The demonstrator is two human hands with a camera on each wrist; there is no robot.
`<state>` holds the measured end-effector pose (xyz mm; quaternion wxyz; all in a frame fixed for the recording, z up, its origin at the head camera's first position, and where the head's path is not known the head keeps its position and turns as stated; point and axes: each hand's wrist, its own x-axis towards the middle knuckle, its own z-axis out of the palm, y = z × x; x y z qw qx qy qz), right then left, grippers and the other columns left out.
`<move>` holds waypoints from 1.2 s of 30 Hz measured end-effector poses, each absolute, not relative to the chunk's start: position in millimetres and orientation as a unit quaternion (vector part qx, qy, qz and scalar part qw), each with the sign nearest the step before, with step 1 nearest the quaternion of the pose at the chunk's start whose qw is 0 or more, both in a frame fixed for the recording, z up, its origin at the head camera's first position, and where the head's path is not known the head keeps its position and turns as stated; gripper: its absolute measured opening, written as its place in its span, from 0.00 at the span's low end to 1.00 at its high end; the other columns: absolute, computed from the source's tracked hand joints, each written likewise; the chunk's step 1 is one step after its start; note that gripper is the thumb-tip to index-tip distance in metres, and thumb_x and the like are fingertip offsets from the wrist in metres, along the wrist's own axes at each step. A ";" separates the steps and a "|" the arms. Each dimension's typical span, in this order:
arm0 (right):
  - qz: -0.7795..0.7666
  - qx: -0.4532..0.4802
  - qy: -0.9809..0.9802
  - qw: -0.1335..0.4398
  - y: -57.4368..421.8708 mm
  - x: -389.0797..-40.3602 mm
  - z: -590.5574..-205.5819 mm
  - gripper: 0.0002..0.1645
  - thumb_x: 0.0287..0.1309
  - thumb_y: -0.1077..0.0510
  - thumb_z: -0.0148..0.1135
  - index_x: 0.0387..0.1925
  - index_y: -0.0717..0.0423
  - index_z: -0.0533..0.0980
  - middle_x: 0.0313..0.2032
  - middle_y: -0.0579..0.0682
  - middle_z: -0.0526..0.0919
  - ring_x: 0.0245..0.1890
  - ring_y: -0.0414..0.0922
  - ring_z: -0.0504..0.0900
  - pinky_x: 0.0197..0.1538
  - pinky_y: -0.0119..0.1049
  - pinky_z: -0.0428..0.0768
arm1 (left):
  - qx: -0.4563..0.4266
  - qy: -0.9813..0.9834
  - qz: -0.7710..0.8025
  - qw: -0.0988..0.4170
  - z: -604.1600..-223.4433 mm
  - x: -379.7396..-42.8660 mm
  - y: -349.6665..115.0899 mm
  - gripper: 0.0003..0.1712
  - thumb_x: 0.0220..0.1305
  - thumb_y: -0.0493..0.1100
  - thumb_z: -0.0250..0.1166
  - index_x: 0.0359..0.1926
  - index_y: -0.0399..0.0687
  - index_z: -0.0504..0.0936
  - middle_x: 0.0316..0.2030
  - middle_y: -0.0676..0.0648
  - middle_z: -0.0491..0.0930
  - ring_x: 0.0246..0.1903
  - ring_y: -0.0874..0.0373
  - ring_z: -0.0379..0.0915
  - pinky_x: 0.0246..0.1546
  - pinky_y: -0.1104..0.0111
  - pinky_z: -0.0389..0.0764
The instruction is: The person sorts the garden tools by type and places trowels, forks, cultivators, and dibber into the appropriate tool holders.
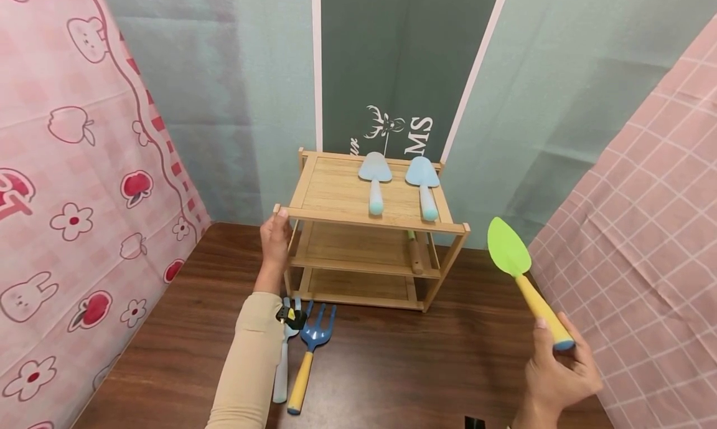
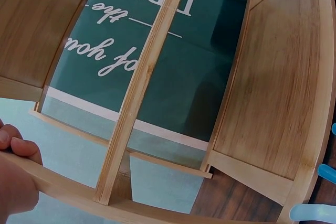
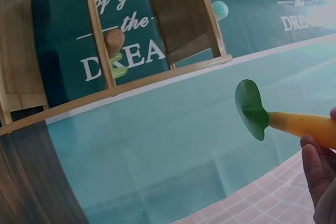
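My right hand [image 1: 560, 376] holds a garden trowel [image 1: 539, 301] by the end of its yellow handle, the lime-green blade pointing up and away, in the air to the right of a three-tier wooden rack [image 1: 330, 192]. The right wrist view shows the same trowel [image 3: 299, 123] pinched between thumb and fingers. My left hand [image 1: 274, 239] grips the rack's front left corner; curled fingers [image 2: 21, 148] lie over the wooden rail in the left wrist view. On the top tier lie two pale blue trowels, one left [image 1: 375, 180] and one right [image 1: 424, 186], handles toward me.
A brown-handled tool [image 1: 416, 254] with a green part lies on the middle tier's right side. On the dark wooden table [image 1: 392, 367], a blue hand fork [image 1: 307, 360] with yellow handle lies beside a pale blue fork [image 1: 282, 373], partly behind my left sleeve. Curtains [image 1: 644, 198] surround the table.
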<state>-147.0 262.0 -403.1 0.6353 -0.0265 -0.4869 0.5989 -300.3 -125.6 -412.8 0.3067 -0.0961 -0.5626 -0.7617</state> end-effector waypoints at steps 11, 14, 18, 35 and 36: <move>0.632 0.005 -0.465 0.621 254.0 -152.6 -402.3 0.16 0.32 0.81 0.66 0.31 0.86 0.74 0.25 0.60 0.82 0.18 0.38 0.79 0.26 0.23 0.74 | -0.089 -0.568 -0.754 0.318 -415.5 -301.5 -126.6 0.24 0.63 0.42 0.52 0.14 0.39 0.56 0.10 0.56 0.53 0.11 0.66 0.44 0.13 0.72 0.46; 0.662 0.031 -0.437 0.609 256.0 -158.8 -407.7 0.18 0.32 0.84 0.65 0.32 0.88 0.72 0.27 0.65 0.81 0.22 0.44 0.83 0.27 0.27 0.78 | -0.092 -0.567 -0.755 0.317 -414.7 -300.7 -127.0 0.24 0.63 0.42 0.51 0.16 0.34 0.54 0.10 0.56 0.53 0.11 0.65 0.43 0.13 0.71 0.46; 0.701 0.060 -0.402 0.586 252.6 -162.3 -405.0 0.18 0.33 0.86 0.62 0.33 0.91 0.70 0.28 0.70 0.80 0.24 0.51 0.84 0.30 0.34 0.79 | -0.103 -0.563 -0.761 0.306 -406.3 -294.1 -126.2 0.23 0.63 0.40 0.50 0.16 0.32 0.54 0.10 0.57 0.53 0.11 0.66 0.44 0.13 0.71 0.46; 0.776 0.117 -0.367 0.500 242.1 -167.9 -390.8 0.17 0.45 0.84 0.51 0.41 0.93 0.65 0.34 0.75 0.77 0.27 0.58 0.83 0.34 0.43 0.78 | -0.091 -0.563 -0.764 0.302 -414.8 -301.0 -125.9 0.21 0.62 0.43 0.51 0.12 0.48 0.60 0.09 0.57 0.55 0.11 0.66 0.45 0.14 0.72 0.48; 0.775 0.120 -0.369 0.500 241.2 -168.6 -390.3 0.18 0.45 0.84 0.51 0.41 0.93 0.65 0.34 0.74 0.78 0.27 0.58 0.83 0.34 0.43 0.78 | -0.090 -0.564 -0.763 0.303 -415.1 -300.6 -125.7 0.21 0.62 0.43 0.51 0.12 0.49 0.60 0.09 0.57 0.55 0.11 0.66 0.46 0.14 0.72 0.48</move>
